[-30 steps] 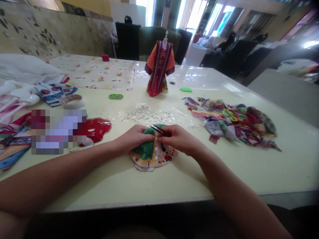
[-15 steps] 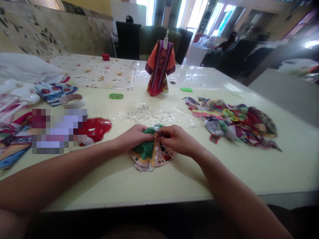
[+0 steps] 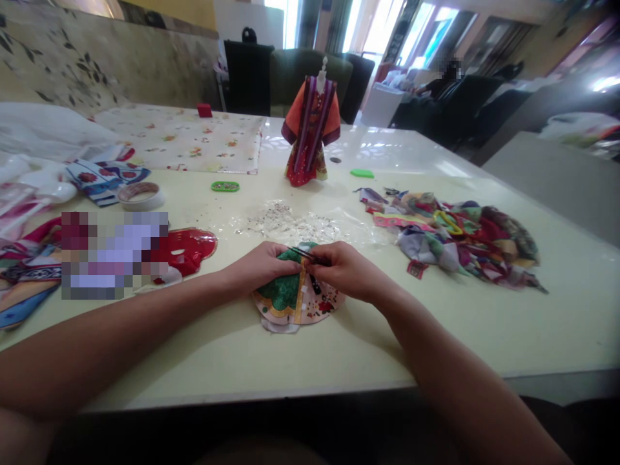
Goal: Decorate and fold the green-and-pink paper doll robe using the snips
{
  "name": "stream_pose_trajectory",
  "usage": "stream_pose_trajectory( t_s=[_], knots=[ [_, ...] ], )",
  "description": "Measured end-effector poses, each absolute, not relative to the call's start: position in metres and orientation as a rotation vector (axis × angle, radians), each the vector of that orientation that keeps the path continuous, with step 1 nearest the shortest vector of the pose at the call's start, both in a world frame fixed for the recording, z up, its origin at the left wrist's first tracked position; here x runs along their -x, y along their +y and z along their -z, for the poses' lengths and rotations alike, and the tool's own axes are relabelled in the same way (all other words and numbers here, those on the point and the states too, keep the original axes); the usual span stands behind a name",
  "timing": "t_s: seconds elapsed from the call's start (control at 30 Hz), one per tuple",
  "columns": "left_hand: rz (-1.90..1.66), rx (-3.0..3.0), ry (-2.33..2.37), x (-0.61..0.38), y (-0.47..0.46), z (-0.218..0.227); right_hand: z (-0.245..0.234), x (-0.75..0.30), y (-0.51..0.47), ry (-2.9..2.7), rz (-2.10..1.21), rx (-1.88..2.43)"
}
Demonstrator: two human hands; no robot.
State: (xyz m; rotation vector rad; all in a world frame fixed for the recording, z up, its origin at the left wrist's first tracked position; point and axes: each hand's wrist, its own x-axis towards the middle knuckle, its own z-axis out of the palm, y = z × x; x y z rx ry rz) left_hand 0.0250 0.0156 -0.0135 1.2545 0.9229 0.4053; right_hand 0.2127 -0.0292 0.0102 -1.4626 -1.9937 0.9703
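Bare forearms (image 3: 121,320) angle in from the near left and right, the left hand (image 3: 256,266) and right hand (image 3: 345,271) almost meeting, fingers curled downward.

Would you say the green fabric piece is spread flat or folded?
Flat: the fabric piece lies on the table; the left hand and right hand cover its top.

Heaped fabric scraps (image 3: 455,239) blocking the right hand (image 3: 346,271)
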Motion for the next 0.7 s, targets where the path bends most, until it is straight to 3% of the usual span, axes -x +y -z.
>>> stream_pose_trajectory(
  t_s=[0.7],
  knots=[
    [-0.432,-1.311,0.858,-0.0249,0.0157,0.0137,-0.0114,-0.2144,-0.0298,-1.745,-1.208,1.462]
  ],
)
